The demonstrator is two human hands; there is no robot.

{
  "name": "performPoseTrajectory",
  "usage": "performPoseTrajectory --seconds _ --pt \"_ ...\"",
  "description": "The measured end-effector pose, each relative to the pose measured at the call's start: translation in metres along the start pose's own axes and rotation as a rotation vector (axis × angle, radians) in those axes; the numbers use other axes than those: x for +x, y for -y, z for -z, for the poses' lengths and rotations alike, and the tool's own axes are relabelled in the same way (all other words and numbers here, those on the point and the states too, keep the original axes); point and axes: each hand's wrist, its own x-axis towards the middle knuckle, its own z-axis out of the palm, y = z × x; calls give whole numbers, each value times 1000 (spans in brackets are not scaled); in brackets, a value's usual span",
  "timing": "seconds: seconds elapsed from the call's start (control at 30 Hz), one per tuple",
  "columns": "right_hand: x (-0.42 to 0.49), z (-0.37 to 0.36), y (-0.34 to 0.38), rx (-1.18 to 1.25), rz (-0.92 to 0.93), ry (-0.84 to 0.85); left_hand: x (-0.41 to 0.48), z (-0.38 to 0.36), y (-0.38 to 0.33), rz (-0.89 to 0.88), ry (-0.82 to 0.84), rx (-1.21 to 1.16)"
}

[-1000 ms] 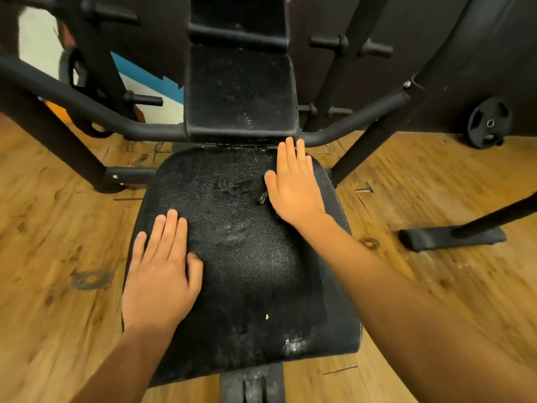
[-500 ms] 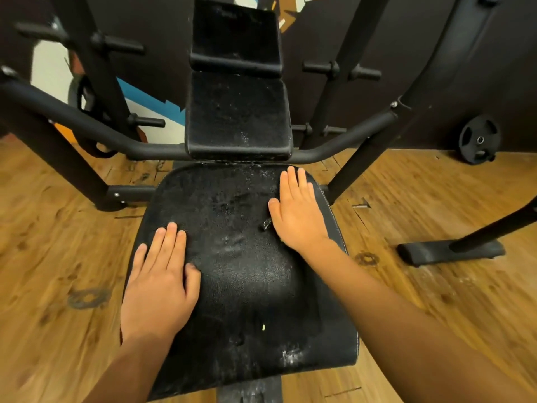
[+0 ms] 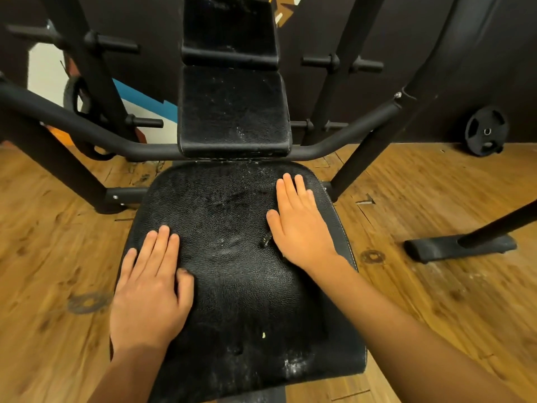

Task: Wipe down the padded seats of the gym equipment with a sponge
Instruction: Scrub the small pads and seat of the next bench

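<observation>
Head view: padded seat (image 3: 241, 286), black pebble-grained upholstery, rounded, frame centre. Left hand (image 3: 148, 289) flat at its 8 o'clock, right hand (image 3: 299, 225) flat at 2 o'clock, fingers straight, together. Back pad (image 3: 232, 112) at 12; wood-plank floor (image 3: 436, 286) around.

A gym: a black padded seat (image 3: 247, 286) and back pad (image 3: 232, 112) sit in a metal frame (image 3: 87, 132) with plate pegs (image 3: 116, 43), and a weight plate (image 3: 486, 130) leans against the dark wall (image 3: 494, 53) on a wooden floor (image 3: 436, 286).
</observation>
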Motion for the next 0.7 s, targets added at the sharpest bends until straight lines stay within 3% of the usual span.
performPoseTrajectory --seconds 0.23,0.53,0.7 --pt "61 12 -11 -5 -15 -28 0 0 -1 -2 -20 -5" --pt "-2 0 -5 19 -35 -21 1 0 -2 -8 -25 9" --pt "19 4 -7 -3 -30 -6 0 1 -2 -2 -16 21"
